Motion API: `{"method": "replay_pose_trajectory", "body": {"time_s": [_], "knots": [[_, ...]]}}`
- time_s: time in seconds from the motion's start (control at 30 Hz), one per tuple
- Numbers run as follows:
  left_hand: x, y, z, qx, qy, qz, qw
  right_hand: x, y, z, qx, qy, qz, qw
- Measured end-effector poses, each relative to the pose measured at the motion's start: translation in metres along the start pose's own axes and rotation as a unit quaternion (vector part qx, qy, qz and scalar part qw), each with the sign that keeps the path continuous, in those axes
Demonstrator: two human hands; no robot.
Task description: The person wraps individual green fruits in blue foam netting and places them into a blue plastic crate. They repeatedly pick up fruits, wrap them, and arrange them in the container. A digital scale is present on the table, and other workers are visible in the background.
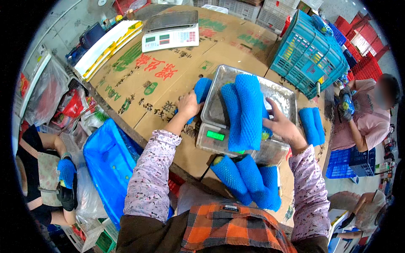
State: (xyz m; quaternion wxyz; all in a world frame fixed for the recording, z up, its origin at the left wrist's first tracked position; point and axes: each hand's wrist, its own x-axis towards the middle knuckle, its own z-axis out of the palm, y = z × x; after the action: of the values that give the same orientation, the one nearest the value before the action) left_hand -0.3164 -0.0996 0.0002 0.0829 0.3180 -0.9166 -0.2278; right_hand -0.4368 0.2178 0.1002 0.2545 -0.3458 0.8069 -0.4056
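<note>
My left hand (pixel 189 103) is closed around a blue foam-net sleeve (pixel 203 89) just left of a steel-pan weighing scale (pixel 207 115). Several blue net-wrapped rolls (pixel 250 110) lie heaped on the pan, reaching over its near edge and hiding part of the lit green display (pixel 215 135). At their right side is my right hand (pixel 281 125), its fingers spread against a partly hidden roll; whether it grips is unclear. A greenish produce end (pixel 265 136) shows below that hand. In front of the scale lie more wrapped rolls (pixel 232 180), one with a greenish tip.
Printed cardboard (pixel 152 91) covers the table. Two blue rolls (pixel 311 126) lie to the right, near a teal crate (pixel 308 53). A second scale (pixel 171 31) stands at the back. A blue-lined container (pixel 109 170) sits left. Co-workers (pixel 360 110) work at both sides.
</note>
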Motion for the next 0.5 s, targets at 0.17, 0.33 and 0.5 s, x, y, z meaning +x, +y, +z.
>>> {"method": "replay_pose_trajectory", "body": {"time_s": [0.17, 0.33, 0.5], "knots": [[0.031, -0.041, 0.026, -0.12, -0.02, -0.028, 0.992, 0.001, -0.029, 0.012, 0.018, -0.02, -0.045, 0.999], [-0.008, -0.006, -0.057, -0.419, -0.081, -0.029, 0.904, 0.003, 0.0, -0.003, 0.226, 0.039, 0.101, 0.968], [-0.067, 0.058, -0.079, -0.432, -0.084, 0.046, 0.897, -0.012, -0.002, 0.013, 0.236, 0.156, 0.073, 0.956]]}}
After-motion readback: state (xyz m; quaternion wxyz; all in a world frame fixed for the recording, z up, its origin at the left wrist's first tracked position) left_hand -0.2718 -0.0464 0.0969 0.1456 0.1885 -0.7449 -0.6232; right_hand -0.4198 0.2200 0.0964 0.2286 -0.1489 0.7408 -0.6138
